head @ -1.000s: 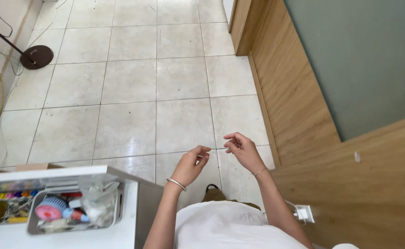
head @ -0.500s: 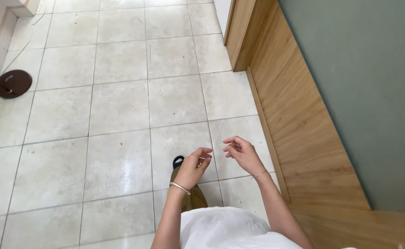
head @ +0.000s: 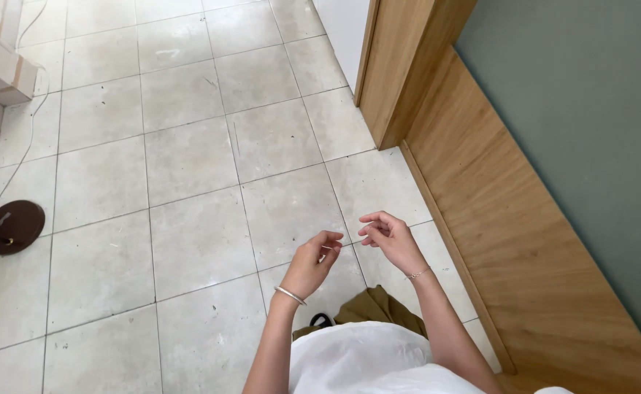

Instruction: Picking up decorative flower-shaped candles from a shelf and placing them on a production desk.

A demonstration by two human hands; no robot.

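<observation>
From the head view I see my left hand (head: 313,261) raised in front of my waist, forearm rising from the bottom edge, a silver bangle (head: 289,295) on the wrist, fingers curled inward with thumb and forefinger pinched together. My right hand (head: 388,239) sits just beside it at the same height, a fine chain bracelet (head: 417,274) at the wrist, its fingers bent and the tips likewise drawn into a pinch that faces the left one. Between the two pinches I can make out a very thin, pale thread (head: 347,244), a short taut line running nearly level from one set of fingertips to the other; it is so fine that I cannot tell its colour or where its ends go. Both hands hang over the pale tiled floor (head: 189,160), well clear of it. To my right runs a wooden wall panel (head: 510,241), and a dark round stand base (head: 10,227) rests on the floor far left.
</observation>
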